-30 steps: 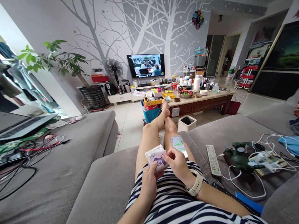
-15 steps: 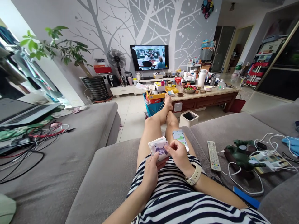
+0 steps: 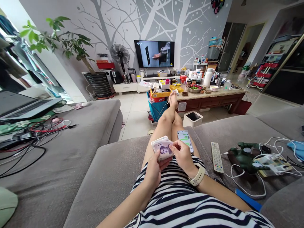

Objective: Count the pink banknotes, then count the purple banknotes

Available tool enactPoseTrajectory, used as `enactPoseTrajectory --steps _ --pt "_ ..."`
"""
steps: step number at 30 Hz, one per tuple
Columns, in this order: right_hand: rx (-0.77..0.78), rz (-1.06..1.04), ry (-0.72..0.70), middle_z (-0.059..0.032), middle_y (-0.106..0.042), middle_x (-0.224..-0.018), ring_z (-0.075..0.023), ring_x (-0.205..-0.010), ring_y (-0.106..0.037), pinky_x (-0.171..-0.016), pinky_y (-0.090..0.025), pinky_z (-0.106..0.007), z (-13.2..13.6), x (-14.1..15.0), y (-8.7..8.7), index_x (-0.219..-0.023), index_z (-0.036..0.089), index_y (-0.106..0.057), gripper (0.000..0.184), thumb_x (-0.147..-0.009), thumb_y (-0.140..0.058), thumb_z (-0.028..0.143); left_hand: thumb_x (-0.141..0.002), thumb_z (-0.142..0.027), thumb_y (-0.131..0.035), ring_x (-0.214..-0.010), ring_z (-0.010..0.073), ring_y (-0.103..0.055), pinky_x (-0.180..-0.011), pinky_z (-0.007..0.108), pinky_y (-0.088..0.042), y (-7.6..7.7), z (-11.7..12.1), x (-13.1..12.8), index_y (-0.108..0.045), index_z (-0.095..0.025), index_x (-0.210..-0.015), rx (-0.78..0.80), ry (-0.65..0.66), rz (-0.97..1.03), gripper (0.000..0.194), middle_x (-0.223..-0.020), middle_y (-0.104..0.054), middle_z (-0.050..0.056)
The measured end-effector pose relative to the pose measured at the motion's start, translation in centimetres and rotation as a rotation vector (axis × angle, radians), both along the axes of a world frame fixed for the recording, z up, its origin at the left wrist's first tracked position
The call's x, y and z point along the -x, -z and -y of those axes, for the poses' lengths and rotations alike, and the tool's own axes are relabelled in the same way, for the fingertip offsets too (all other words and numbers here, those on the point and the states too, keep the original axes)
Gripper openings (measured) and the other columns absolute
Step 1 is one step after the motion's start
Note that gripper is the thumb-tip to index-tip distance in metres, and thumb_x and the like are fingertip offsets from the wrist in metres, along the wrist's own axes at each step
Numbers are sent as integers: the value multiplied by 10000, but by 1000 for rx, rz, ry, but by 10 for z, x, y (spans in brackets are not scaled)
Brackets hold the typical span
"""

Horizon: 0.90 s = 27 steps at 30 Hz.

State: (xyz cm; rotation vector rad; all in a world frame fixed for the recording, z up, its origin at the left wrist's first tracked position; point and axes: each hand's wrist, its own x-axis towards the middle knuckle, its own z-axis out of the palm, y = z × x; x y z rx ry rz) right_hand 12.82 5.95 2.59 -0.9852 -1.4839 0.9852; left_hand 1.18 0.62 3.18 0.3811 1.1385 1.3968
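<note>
My left hand (image 3: pixel 152 171) grips a stack of purple banknotes (image 3: pixel 161 148) from below, over my lap. My right hand (image 3: pixel 182 155), with a pale watch (image 3: pixel 197 178) on its wrist, pinches the top note at its right edge. A phone (image 3: pixel 185 140) with a lit screen rests on my right thigh just beyond that hand. I sit on a grey sofa (image 3: pixel 111 177) in a striped dress, legs stretched out, feet on the coffee table (image 3: pixel 211 97).
A white remote (image 3: pixel 216 156), a green toy fist (image 3: pixel 244 157) and white cables lie on the sofa at right. A laptop (image 3: pixel 21 106) and tangled wires sit at left. A white bin (image 3: pixel 193 118) stands by the table; a TV (image 3: pixel 154 53) and fan (image 3: pixel 120 55) line the wall.
The view has tilted and shifted slightly, so the hands sit a bit higher in the picture. The TV picture has changed. Both hands remain on the banknotes.
</note>
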Motion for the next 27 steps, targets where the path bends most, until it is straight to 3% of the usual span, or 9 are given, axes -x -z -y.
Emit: enactPoseTrajectory --steps 6,15,22,27 --pt "-55 17 46 27 -556 -610 -127 -564 -499 -558 -412 -249 8 -2 -7 -699 188 -567 234 -805 -661 376 -842 -378 -549 -791 181 -722 -718 269 -562 -4 1 0 -611 -165 -1164 5 -21 57 391 -982 -740 97" --pt "-376 149 -15 -19 -586 -719 -155 -652 -541 -638 -443 -283 21 -7 -15 -773 208 -595 208 -907 -554 361 -855 -291 -478 -794 158 -715 -716 248 -558 -3 -1 0 -647 -152 -1081 -7 -50 51 314 -941 -746 83" --pt "-406 133 -84 -52 -681 -859 -179 -796 -620 -734 -472 -291 19 -5 -15 -938 206 -649 173 -945 -501 295 -833 -233 -474 -766 153 -713 -699 256 -566 1 -1 3 -651 -146 -1063 -6 -66 15 303 -910 -746 74" --pt "-353 110 -79 -46 -691 -838 -177 -765 -631 -701 -470 -277 18 -3 -15 -916 205 -659 177 -939 -507 294 -834 -222 -464 -772 164 -716 -703 261 -565 1 0 3 -650 -138 -1030 -8 -58 -5 283 -877 -746 81"
